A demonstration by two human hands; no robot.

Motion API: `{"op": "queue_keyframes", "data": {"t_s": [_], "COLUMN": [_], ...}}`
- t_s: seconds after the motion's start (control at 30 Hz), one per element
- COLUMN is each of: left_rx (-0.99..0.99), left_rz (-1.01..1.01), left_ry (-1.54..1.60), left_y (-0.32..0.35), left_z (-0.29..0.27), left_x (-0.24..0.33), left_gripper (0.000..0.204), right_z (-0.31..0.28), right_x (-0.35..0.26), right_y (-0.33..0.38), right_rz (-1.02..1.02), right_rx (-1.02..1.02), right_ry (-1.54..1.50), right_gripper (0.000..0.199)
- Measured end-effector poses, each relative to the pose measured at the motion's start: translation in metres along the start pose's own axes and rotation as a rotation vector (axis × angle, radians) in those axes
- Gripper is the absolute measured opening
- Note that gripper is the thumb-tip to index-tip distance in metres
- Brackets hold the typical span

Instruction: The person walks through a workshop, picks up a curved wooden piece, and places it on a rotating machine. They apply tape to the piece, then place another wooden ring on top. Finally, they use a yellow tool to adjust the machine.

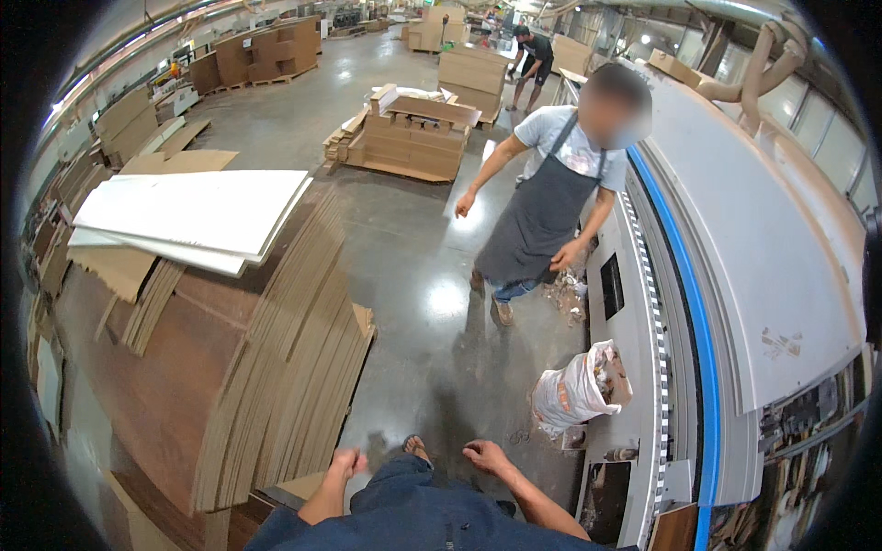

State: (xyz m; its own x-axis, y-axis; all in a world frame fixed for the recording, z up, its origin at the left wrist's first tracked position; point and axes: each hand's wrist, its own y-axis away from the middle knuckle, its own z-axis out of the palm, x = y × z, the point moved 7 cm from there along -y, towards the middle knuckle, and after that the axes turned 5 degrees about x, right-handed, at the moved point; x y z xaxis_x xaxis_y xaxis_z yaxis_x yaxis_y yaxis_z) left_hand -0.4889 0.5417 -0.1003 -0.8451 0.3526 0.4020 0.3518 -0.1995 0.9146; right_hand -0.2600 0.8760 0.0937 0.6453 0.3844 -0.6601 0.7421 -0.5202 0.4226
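My left hand (349, 462) hangs low in front of me, beside the near end of a tall stack of brown cardboard sheets (276, 386). It is smeared by motion, so its finger shape does not show clearly. To the right of my legs, my right hand (487, 455) is loosely closed, the fingers curled in, with nothing seen in it. Past it, a white woven sack (571, 397) full of scraps stands on the floor against a long grey machine (643, 367). Neither hand touches the stack, the sack or the machine.
A person in a dark apron (542, 220) stands ahead beside the machine, near a debris pile (568, 296). White panels (193, 216) lie on cardboard at left. Cardboard on a pallet (404, 142) stands farther off; another person (533, 66) bends behind. A blue strip (684, 266) runs along the machine.
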Motion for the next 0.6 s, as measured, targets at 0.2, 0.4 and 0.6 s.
{"op": "queue_keyframes", "data": {"t_s": [0.2, 0.4, 0.6], "left_rx": [0.036, -0.127, -0.098], "left_rz": [0.346, 0.475, 0.033], "left_ry": [-0.167, -0.263, -0.196], "left_y": [0.014, -0.039, -0.114], "left_z": [0.113, 0.189, 0.242], "left_x": [0.236, 0.319, 0.326], "left_gripper": [0.02, 0.051, 0.024], "right_z": [-0.03, -0.026, -0.019], "right_x": [-0.035, -0.081, -0.062], "right_y": [-0.121, -0.281, -0.471], "right_rz": [-0.058, -0.175, 0.045], "right_rx": [-0.005, -0.17, -0.336], "right_ry": [-0.053, -0.004, -0.346], "right_gripper": [0.038, 0.037, 0.034]}}
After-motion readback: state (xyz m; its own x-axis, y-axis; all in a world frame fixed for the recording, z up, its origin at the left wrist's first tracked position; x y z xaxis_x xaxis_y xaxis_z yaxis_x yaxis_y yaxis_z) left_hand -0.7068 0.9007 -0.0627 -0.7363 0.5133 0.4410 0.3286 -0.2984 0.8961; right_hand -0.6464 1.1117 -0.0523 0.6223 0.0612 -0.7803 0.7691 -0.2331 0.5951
